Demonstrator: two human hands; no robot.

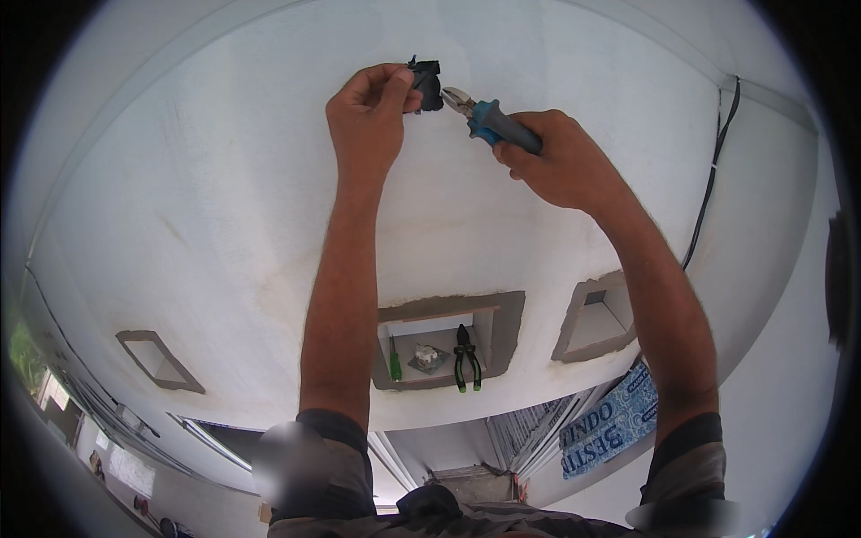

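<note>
In the head view both my arms reach up toward the top centre of the frame, against a broad white plastered wall [224, 206] that fills most of the picture and bends with the lens. My left hand [369, 112] is at the upper middle, fingers curled together with the thumb pressed onto a small black box [429, 82] set in the wall. My right hand [560, 161], just to the right of it, is wrapped tight around the blue-and-grey handles of a pair of pliers [489, 121], whose metal nose points left and comes just beside the black box; I cannot tell whether the tips touch it.

Lower in the centre there is a square recess [507, 327] with a bare grey cement surround. Inside stand a green-handled screwdriver [395, 363], a small grey fitting [429, 359] and a second pair of pliers with black-and-green handles [466, 359]. To its right is another cement-framed recess [574, 323], and at the lower left a third one [134, 345]. A black cable [713, 179] runs down the wall at the upper right. At the lower right a blue printed sheet [614, 426] lies beside pale ribbed strips [538, 430]. The room beyond, at the lower left edge, is dim and blurred
</note>
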